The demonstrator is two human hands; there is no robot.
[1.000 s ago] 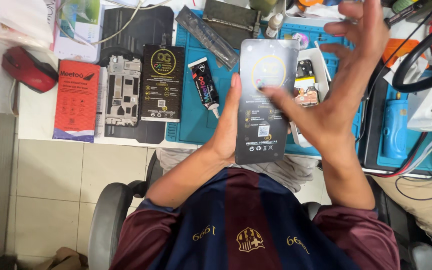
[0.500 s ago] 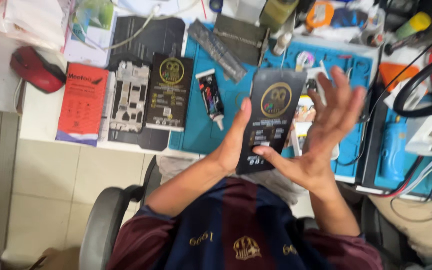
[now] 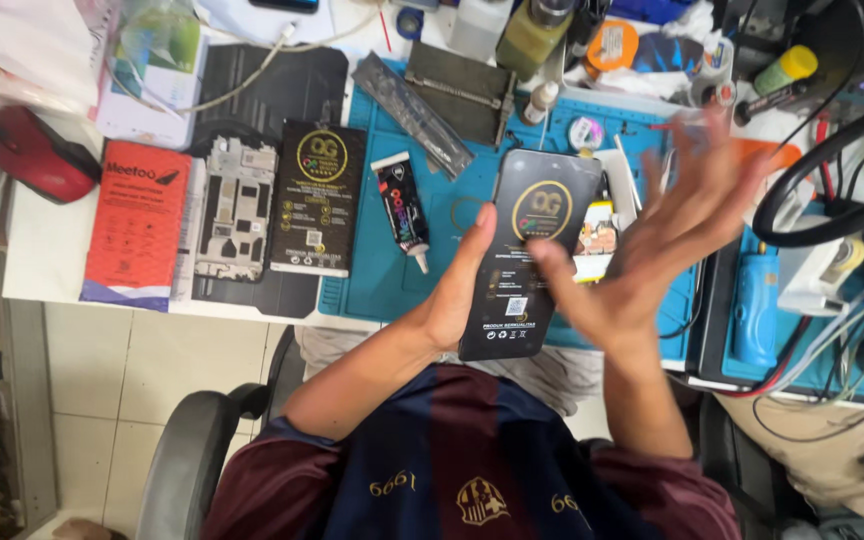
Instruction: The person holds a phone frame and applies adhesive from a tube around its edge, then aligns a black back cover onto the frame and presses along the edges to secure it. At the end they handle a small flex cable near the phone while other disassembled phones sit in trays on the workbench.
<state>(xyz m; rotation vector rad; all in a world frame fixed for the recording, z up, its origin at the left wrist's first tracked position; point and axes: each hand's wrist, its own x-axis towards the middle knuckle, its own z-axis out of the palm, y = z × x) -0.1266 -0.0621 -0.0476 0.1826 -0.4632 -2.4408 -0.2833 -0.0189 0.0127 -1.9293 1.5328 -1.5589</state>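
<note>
My left hand (image 3: 457,290) grips the left edge of a black phone screen panel (image 3: 529,255) with a gold round mark on it, held upright over the near edge of the blue work mat (image 3: 442,215). My right hand (image 3: 652,250) is spread wide to the right of the panel, its thumb touching the panel's right edge, the fingers blurred. A black glue tube (image 3: 400,208) with a white cap lies on the mat just left of the panel.
A second black panel (image 3: 317,200), a bare phone frame (image 3: 235,208) and a red packet (image 3: 137,225) lie on the left of the bench. A red mouse (image 3: 37,155) sits far left. Bottles, tools and cables crowd the back and right. A chair arm (image 3: 187,460) is below.
The panel has come down and tilted toward me in my left hand. My right hand has dropped from high above it to beside its right edge, fingers still spread.
</note>
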